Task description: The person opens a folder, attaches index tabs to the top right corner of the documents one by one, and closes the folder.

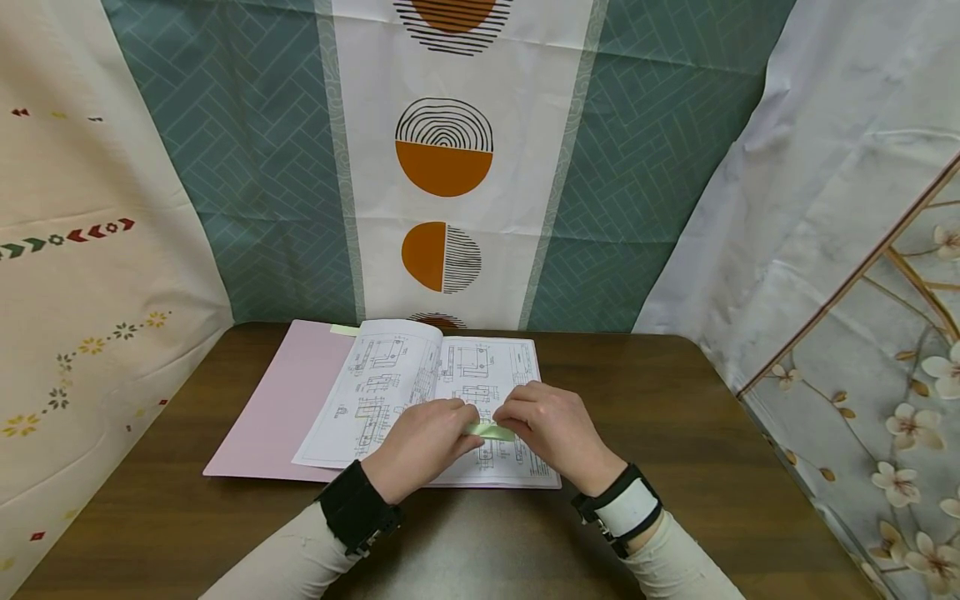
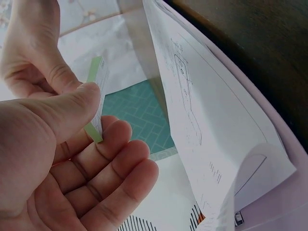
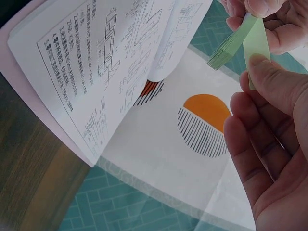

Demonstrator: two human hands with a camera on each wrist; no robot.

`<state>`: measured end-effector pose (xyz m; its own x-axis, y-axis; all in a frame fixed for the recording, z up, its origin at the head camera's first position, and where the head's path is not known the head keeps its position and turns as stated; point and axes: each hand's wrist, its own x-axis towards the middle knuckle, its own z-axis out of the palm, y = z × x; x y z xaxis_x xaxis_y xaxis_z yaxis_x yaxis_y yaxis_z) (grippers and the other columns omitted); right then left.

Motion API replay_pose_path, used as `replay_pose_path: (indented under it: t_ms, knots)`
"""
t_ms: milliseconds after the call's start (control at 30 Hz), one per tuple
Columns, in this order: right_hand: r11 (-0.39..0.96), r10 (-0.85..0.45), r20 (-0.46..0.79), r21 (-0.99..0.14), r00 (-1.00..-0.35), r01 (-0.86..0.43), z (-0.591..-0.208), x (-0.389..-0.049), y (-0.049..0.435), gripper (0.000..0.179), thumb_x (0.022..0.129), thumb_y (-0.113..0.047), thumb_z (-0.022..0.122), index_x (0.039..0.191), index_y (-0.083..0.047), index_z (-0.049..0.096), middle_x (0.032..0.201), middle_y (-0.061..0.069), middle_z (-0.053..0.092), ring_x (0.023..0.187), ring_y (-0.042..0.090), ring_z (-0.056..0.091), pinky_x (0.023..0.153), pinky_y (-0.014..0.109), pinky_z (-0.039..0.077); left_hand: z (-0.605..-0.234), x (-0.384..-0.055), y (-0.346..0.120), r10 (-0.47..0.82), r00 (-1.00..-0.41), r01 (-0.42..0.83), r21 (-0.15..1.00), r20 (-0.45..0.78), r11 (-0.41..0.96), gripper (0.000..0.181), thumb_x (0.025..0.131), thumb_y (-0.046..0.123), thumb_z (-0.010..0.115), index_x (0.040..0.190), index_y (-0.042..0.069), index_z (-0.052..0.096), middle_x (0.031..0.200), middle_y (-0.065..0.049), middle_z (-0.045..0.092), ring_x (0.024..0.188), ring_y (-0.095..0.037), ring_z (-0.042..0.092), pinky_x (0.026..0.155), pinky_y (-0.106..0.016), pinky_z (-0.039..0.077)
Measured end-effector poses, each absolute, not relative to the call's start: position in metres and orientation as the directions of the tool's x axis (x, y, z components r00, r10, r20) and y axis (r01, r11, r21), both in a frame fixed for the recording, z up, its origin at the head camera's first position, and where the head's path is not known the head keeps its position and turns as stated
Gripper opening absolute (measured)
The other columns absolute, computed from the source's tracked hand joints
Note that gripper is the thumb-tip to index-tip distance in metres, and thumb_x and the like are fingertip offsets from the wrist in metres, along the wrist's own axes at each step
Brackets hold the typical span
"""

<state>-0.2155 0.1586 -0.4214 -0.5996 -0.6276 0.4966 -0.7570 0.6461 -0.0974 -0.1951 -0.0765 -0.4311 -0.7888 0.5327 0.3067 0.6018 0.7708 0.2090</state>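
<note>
A thin pad of light green sticky notes (image 3: 233, 45) is pinched between the thumb and fingers of my left hand (image 1: 426, 437). My right hand (image 1: 553, 429) pinches the free end of one green sticky note (image 3: 258, 43) that angles away from the pad, its upper end still at the left fingers. Both hands are close together above the right page of an open booklet (image 1: 360, 433) with printed technical drawings. In the left wrist view the green strip (image 2: 95, 72) shows edge-on between the two hands.
The booklet has a pink cover (image 1: 277, 408), spread out on the left. A pale green tab (image 1: 344, 330) sticks to the cover's top edge. The booklet lies on a dark wooden table (image 1: 630, 392), with patterned cloths (image 1: 660, 150) hanging behind and at both sides.
</note>
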Motion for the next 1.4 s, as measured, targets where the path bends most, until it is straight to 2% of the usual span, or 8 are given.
replay_pose_path:
  t_ms: [500, 867, 1033, 1233, 1400]
  knots:
    - [0.654, -0.608, 0.526, -0.094, -0.595, -0.751, -0.423, -0.216, 0.159, 0.024, 0.085, -0.008, 0.097, 0.102, -0.021, 0.087, 0.101, -0.008, 0.081, 0.094, 0.012, 0.074, 0.083, 0.033, 0.063, -0.432, -0.193, -0.075, 0.543, -0.774, 0.611, 0.158, 0.326, 0.776, 0.028, 0.096, 0.036, 0.089, 0.089, 0.020, 0.067, 0.072, 0.011, 0.048, 0.066, -0.008, 0.046, 0.059, -0.027, 0.040]
    - [0.666, -0.584, 0.547, -0.100, -0.600, -0.739, -0.420, -0.216, 0.160, 0.022, 0.085, -0.009, 0.097, 0.101, -0.021, 0.086, 0.098, -0.009, 0.079, 0.093, 0.011, 0.071, 0.080, 0.032, 0.062, -0.434, -0.193, -0.076, 0.554, -0.758, 0.628, 0.152, 0.345, 0.763, 0.030, 0.092, 0.032, 0.093, 0.088, 0.018, 0.067, 0.074, 0.010, 0.052, 0.066, -0.008, 0.048, 0.060, -0.029, 0.042]
    - [0.669, -0.558, 0.576, -0.115, -0.598, -0.734, -0.417, -0.216, 0.164, 0.021, 0.086, -0.009, 0.096, 0.101, -0.020, 0.086, 0.096, -0.009, 0.077, 0.092, 0.010, 0.068, 0.079, 0.032, 0.062, -0.436, -0.192, -0.078, 0.535, -0.774, 0.608, 0.162, 0.340, 0.777, 0.032, 0.092, 0.031, 0.093, 0.086, 0.017, 0.065, 0.073, 0.010, 0.051, 0.064, -0.008, 0.048, 0.058, -0.029, 0.041]
    - [0.667, -0.560, 0.565, -0.127, -0.606, -0.734, -0.416, -0.218, 0.167, 0.024, 0.088, -0.007, 0.094, 0.107, -0.019, 0.086, 0.100, -0.008, 0.079, 0.094, 0.012, 0.070, 0.081, 0.032, 0.062, -0.439, -0.191, -0.083, 0.497, -0.813, 0.562, 0.185, 0.304, 0.806, 0.029, 0.093, 0.032, 0.092, 0.090, 0.018, 0.067, 0.074, 0.010, 0.054, 0.065, -0.008, 0.049, 0.059, -0.028, 0.042]
    - [0.687, -0.552, 0.554, -0.122, -0.623, -0.716, -0.416, -0.219, 0.171, 0.027, 0.088, -0.006, 0.094, 0.111, -0.019, 0.087, 0.102, -0.006, 0.080, 0.094, 0.013, 0.071, 0.082, 0.033, 0.063, -0.440, -0.186, -0.089, 0.507, -0.805, 0.570, 0.161, 0.309, 0.806, 0.026, 0.093, 0.031, 0.092, 0.098, 0.016, 0.072, 0.079, 0.008, 0.056, 0.070, -0.011, 0.050, 0.061, -0.029, 0.043]
